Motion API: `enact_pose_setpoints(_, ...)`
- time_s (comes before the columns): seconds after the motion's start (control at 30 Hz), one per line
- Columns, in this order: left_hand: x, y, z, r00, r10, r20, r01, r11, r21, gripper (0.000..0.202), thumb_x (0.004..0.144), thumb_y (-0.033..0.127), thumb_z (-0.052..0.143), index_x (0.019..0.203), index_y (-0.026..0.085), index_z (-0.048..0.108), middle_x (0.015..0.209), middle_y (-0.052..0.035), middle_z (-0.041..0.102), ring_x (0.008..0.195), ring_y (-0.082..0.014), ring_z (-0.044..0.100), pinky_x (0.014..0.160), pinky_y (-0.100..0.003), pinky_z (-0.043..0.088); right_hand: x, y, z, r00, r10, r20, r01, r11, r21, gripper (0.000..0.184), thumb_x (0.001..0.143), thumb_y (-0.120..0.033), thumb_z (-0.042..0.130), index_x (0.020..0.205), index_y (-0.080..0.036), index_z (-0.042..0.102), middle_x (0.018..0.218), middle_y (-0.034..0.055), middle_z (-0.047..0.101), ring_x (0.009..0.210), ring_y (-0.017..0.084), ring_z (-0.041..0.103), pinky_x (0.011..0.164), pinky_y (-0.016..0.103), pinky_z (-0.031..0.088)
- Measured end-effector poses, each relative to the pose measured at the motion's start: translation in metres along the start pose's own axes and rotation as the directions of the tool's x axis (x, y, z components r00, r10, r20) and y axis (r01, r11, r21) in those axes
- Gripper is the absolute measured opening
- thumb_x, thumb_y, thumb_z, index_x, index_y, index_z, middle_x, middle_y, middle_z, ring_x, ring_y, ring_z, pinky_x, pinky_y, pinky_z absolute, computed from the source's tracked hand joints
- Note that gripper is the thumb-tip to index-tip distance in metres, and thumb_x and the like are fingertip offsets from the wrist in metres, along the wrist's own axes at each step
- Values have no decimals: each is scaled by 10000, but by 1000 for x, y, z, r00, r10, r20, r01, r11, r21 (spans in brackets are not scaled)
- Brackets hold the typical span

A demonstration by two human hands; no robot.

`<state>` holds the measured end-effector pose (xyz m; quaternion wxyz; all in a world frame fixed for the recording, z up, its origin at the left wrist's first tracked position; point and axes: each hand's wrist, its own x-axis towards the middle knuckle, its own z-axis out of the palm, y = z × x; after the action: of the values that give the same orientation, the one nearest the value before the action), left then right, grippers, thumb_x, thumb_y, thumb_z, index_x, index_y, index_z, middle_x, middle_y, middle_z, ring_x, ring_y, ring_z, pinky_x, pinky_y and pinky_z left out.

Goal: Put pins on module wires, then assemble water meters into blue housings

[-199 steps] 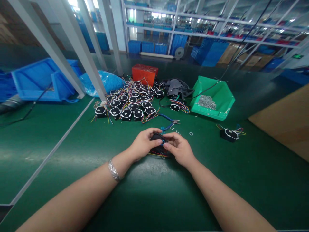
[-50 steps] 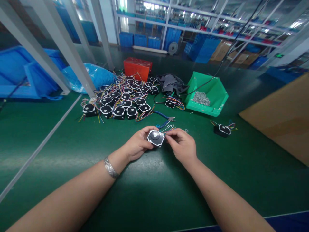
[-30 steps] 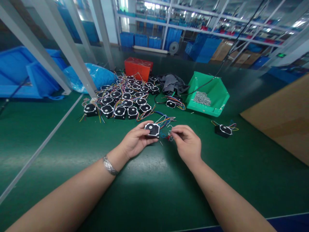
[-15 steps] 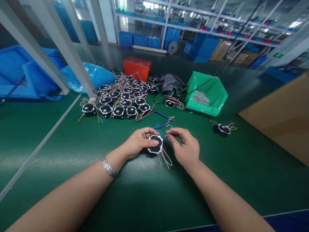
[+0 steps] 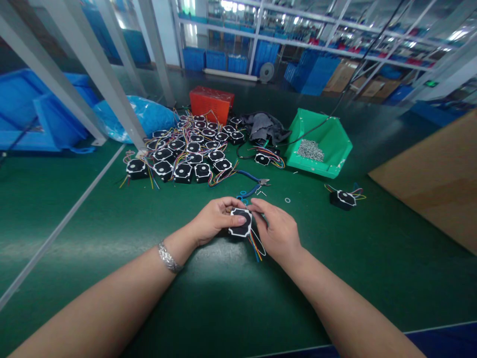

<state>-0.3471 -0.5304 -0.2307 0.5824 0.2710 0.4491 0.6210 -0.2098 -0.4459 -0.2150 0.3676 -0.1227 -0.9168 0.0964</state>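
Observation:
A black square motor with a white-edged face (image 5: 241,230) is gripped in my left hand (image 5: 210,221), thumb pressed on its top. Coloured wires (image 5: 255,247), among them white, orange and blue, hang from its near right side. My right hand (image 5: 278,228) is closed in a pinch at the motor's right far edge. Whatever lies between those fingertips is hidden. Just beyond the hands are small blue rings (image 5: 243,193) and blue-handled cutting pliers (image 5: 253,180), with tiny white bits beside the jaws. A pale ring (image 5: 287,200) rests on the green surface to the right.
Many similar wired motors (image 5: 194,159) are heaped at the back left, before a red box (image 5: 212,103). A green bin (image 5: 324,169) holds small metal parts. Dark cloth (image 5: 263,127) lies beside it. One motor (image 5: 343,199) sits right, near a cardboard panel (image 5: 432,179).
My right hand has moved left, up against the motor's edge, uncovering the pale ring. My left hand keeps the motor in nearly the same place.

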Motion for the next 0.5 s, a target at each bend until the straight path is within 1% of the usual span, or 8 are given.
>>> enact_pose_setpoints(0.07, 0, 1, 1, 999, 2, -39, -4, 999, -54, 321, 560, 175, 733, 820, 126, 551, 711, 2, 614, 604, -88, 558, 594, -218, 418, -1, -1, 2, 1000, 21, 16, -22, 998, 55, 244, 815, -119, 446, 1046, -168, 508, 924, 43, 644, 850, 136, 603, 763, 261, 486)
enact_pose_setpoints(0.17, 1, 4, 0, 990, 18, -138, -41, 986, -164, 304, 565, 182, 728, 793, 142, 531, 637, 29, 595, 541, -74, 539, 534, -191, 400, -1, -1, 3, 994, 80, 74, -90, 984, 151, 315, 820, -118, 417, 1132, -150, 455, 1075, 77, 581, 948, 139, 563, 813, 270, 464)
enact_pose_setpoints(0.2, 2, 5, -1, 985, 24, -173, -59, 978, -201, 283, 569, 187, 726, 766, 140, 528, 618, 35, 584, 533, -69, 532, 527, -186, 398, -1, 1, 3, 990, 119, 80, -130, 980, 152, 319, 819, -114, 406, 1134, -143, 451, 1087, 86, 565, 955, 145, 552, 814, 279, 458)
enact_pose_setpoints(0.27, 3, 6, -2, 973, 28, -231, -91, 960, -266, 236, 582, 202, 715, 703, 129, 525, 601, 35, 566, 545, -69, 528, 547, -188, 413, 1, 4, 2, 972, 209, 106, -218, 972, 81, 240, 812, -126, 417, 1033, -140, 510, 1007, 92, 569, 905, 164, 542, 776, 297, 452)
enact_pose_setpoints(0.33, 5, 7, -3, 965, 20, -263, -105, 945, -311, 207, 596, 209, 701, 663, 122, 526, 597, 31, 553, 559, -74, 527, 568, -199, 426, 2, 7, 2, 937, 272, 217, -265, 962, -65, 101, 797, -187, 480, 848, -153, 560, 860, 77, 563, 825, 185, 525, 712, 310, 436)
enact_pose_setpoints(0.4, 5, 6, -3, 961, 18, -275, -111, 938, -327, 182, 604, 196, 688, 647, 120, 528, 588, 32, 539, 552, -73, 518, 559, -198, 423, 3, 8, 4, 873, 311, 376, -243, 945, -218, 127, 769, -285, 549, 742, -162, 562, 783, 67, 539, 777, 200, 503, 669, 318, 409)
enact_pose_setpoints(0.47, 6, 6, -2, 961, 16, -276, -109, 939, -325, 155, 609, 172, 674, 648, 121, 532, 584, 34, 532, 546, -71, 513, 546, -191, 416, 3, 7, 8, 813, 329, 480, -193, 931, -311, 174, 748, -334, 579, 769, -161, 567, 795, 70, 537, 782, 210, 491, 667, 322, 388)
enact_pose_setpoints(0.5, 5, 5, -2, 961, 13, -275, -106, 940, -324, 142, 609, 157, 666, 657, 122, 537, 590, 32, 536, 553, -73, 517, 552, -192, 418, 2, 7, 11, 794, 331, 510, -175, 928, -330, 175, 750, -325, 579, 808, -160, 568, 812, 72, 540, 789, 208, 489, 671, 319, 381)
